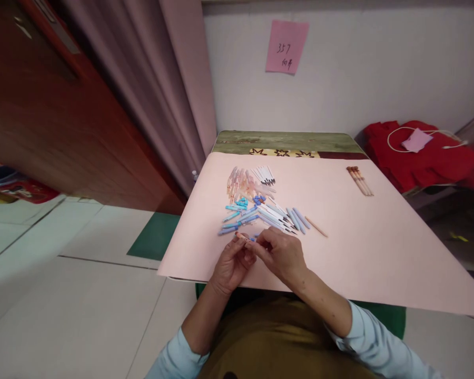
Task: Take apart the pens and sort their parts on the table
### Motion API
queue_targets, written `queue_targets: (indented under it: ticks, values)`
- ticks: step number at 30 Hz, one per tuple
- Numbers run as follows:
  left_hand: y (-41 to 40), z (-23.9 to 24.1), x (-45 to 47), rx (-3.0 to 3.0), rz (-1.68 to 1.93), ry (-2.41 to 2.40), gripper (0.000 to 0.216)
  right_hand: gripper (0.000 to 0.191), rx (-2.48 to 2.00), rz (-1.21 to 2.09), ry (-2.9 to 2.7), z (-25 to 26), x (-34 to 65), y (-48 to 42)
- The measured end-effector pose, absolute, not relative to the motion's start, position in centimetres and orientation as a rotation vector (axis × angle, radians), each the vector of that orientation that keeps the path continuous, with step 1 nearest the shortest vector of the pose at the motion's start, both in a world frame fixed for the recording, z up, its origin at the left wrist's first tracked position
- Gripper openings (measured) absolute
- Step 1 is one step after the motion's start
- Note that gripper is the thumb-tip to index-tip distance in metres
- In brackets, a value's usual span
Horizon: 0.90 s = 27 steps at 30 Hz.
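My left hand (233, 266) is closed on a small peach pen part with a brown end (240, 236), just above the near edge of the paper-covered table. My right hand (283, 255) meets it from the right, its thumb and fingertips pinched at the same part; the fingers hide what lies between them. Just beyond my hands are blue pen barrels (239, 223), white refills with dark tips (274, 217) and a few grey-blue barrels (298, 220). A thin tan stick (316, 226) lies to their right. Small turquoise pieces (242, 202) and dark blue pieces (259, 200) sit behind.
Clear peach pen parts (240, 184) and more white refills (264, 175) lie farther back. A small group of brown-topped pens (359, 181) rests at the right on pale pink paper (339, 268). Beyond the table's right side is red cloth (426, 158) with a white cable.
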<state>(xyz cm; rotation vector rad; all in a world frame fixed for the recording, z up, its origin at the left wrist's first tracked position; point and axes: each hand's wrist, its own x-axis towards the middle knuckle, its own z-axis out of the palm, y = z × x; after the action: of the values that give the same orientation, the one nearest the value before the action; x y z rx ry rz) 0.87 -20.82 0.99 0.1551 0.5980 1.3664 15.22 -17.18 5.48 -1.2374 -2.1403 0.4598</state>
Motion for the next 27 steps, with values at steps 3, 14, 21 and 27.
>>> queue_targets:
  ticks: [3, 14, 21, 27]
  values:
    - [-20.8, 1.3, 0.8, 0.139, 1.356, 0.591, 0.022, 0.045, -1.255, 0.570, -2.120, 5.0, 15.0, -17.1]
    - [-20.8, 1.7, 1.0, 0.157, 1.343, 0.644, 0.025, 0.039, -1.039, 1.269, -1.869, 4.6, 14.4, -17.9]
    - [-20.9, 1.5, 1.0, 0.212, 1.321, 0.632, 0.021, 0.048, -0.983, 1.711, -1.518, 4.3, 14.3, -17.6]
    - [-20.8, 1.6, 0.7, 0.123, 1.320, 0.503, 0.014, 0.057, -1.153, 1.316, -1.404, 5.4, 18.3, -14.9]
